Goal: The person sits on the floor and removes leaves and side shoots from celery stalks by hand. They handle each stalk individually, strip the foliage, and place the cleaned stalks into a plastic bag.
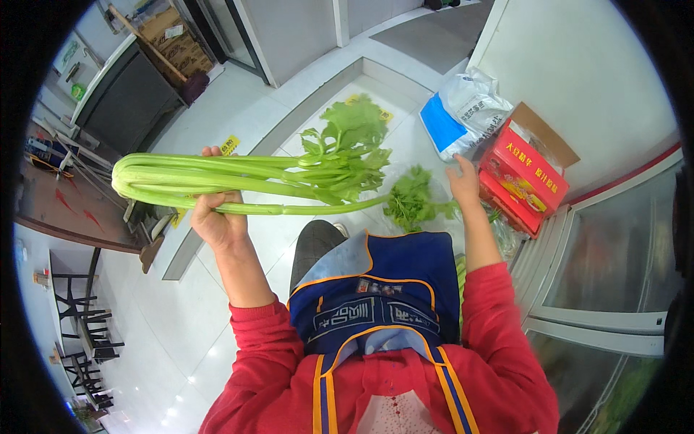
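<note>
A whole bunch of celery (238,176) lies level across my left hand (219,217), which grips its stalks near the pale root end. The leafy tops point right. One long stalk along the near side stands slightly apart from the others. My right hand (464,182) is raised on the right with nothing in it, thumb and fingers apart. It appears beside a white and blue plastic bag (466,116) and a red cardboard box (523,168). Leafy greens (409,200) in clear plastic lie on the floor between the hands, below the celery tops.
A glass-doored fridge (607,260) stands on the right. A low raised step (303,111) with yellow warning stickers crosses the tiled floor. At upper left are a dark cabinet (130,97), a mop (192,87) and stacked cartons (181,49). Black chairs (81,320) stand far left.
</note>
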The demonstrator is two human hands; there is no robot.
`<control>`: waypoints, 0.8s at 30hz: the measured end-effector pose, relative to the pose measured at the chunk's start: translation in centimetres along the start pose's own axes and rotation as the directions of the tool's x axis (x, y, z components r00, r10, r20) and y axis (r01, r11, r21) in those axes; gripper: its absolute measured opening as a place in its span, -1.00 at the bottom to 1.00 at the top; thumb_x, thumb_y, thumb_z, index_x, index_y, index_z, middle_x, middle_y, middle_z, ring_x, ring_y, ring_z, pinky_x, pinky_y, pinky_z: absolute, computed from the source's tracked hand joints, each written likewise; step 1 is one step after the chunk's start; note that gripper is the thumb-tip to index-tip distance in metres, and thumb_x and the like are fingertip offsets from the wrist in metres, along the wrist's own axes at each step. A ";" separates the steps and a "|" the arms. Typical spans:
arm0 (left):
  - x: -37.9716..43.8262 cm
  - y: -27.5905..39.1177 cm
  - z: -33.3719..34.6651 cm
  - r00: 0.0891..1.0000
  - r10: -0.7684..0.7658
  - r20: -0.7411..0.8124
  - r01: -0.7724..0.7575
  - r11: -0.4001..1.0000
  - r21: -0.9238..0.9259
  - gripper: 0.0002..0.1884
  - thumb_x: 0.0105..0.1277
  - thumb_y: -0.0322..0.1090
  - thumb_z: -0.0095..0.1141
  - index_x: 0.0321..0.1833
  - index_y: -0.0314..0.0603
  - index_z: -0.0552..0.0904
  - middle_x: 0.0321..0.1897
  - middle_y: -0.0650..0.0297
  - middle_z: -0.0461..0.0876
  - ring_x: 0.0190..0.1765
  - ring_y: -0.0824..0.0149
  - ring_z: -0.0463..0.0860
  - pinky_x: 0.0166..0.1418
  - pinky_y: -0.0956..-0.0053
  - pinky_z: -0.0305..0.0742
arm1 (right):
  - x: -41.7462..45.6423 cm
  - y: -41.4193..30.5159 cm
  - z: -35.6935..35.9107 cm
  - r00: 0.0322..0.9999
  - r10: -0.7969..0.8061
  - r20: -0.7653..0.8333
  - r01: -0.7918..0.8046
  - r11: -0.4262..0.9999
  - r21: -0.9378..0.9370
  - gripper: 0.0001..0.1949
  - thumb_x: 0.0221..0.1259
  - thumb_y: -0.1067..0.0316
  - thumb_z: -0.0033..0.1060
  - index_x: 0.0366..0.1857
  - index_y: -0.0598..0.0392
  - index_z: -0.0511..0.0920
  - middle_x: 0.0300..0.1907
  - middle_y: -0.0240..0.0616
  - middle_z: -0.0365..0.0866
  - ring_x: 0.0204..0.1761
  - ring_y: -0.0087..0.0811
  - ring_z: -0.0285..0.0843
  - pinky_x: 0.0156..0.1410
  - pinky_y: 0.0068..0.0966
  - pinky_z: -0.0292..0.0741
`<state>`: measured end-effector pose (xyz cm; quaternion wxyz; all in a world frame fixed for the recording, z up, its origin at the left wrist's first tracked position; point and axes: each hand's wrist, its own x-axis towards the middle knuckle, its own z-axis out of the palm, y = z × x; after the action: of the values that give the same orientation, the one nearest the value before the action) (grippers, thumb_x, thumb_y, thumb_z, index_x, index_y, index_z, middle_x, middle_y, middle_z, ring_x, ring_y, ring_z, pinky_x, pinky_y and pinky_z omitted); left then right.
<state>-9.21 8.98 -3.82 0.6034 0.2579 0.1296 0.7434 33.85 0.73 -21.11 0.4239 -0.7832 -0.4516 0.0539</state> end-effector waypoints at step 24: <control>-3.2 -2.7 3.3 0.976 -0.086 0.202 0.063 0.991 0.116 -0.15 -0.29 -0.61 -0.12 0.32 -0.27 0.32 0.22 0.01 0.39 0.34 0.03 0.34 0.45 0.06 0.22 | -8.6 -24.8 -1.3 0.764 -0.618 0.183 0.561 0.777 0.284 -0.79 0.08 0.28 0.29 -0.22 0.08 0.60 -0.31 -0.26 0.58 -0.23 -0.18 0.54 -0.12 -0.30 0.48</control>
<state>-4.72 6.14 -3.21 0.6262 0.3613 0.1162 0.6810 12.99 -0.77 -5.17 0.4355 -0.5357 -0.7201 0.0697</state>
